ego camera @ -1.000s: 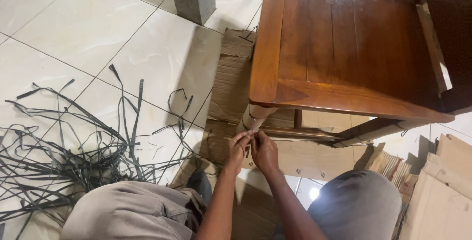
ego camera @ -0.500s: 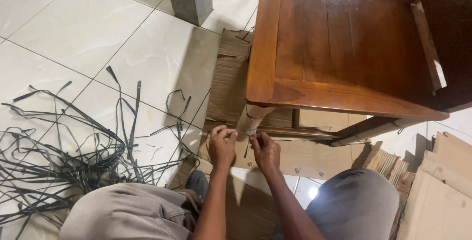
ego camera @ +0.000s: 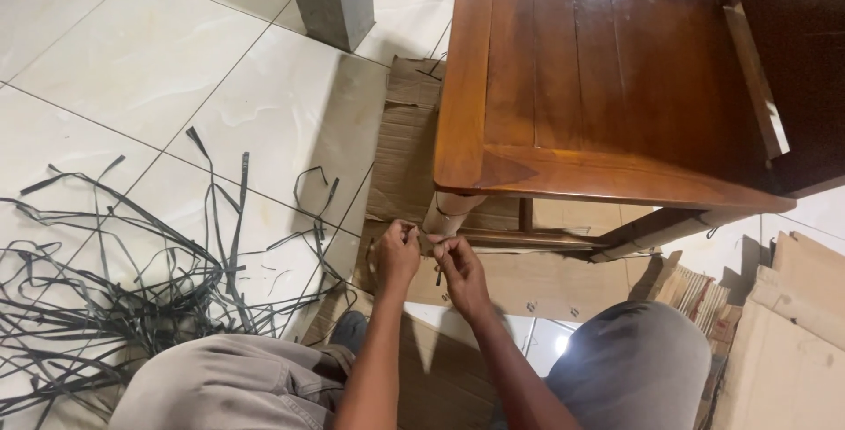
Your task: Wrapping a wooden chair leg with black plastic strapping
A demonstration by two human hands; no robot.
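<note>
wooden chair [ego camera: 598, 87] leg wrapped in cardboard [ego camera: 449, 213]; left hand [ego camera: 398, 252], right hand [ego camera: 460, 267] both pinch thin strap [ego camera: 428, 240] there.

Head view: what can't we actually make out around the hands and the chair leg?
- What the left hand and right hand pinch: too small, covered by fingers.
- Each grip's exact contact: hidden by knuckles.
- Wrapped chair leg: top hidden under the wooden seat.
- Black strap pile: cut off by the left edge.
</note>
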